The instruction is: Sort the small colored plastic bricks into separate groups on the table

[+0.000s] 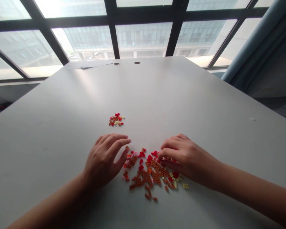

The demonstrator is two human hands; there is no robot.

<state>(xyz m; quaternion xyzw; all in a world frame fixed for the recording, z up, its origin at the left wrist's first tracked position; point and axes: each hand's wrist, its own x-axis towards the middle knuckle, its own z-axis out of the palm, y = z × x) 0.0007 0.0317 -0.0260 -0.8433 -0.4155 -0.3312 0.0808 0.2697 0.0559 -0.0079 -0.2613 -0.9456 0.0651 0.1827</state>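
Bricks (146, 176) on tbl (205, 108), btwn L hand (105, 156) & R hand (187, 156)

The fingers (169, 154) of the right hand (187, 156) partly hid red bricks (154, 153) and any grip there; beyond those of the left hand (105, 156), a small pile (114, 119) was too tiny to count.

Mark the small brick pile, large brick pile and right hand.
Small brick pile (115, 120): head view, middle of the cluster.
Large brick pile (146, 178): head view, brown pieces near its middle.
Right hand (186, 155): head view, back of the hand.
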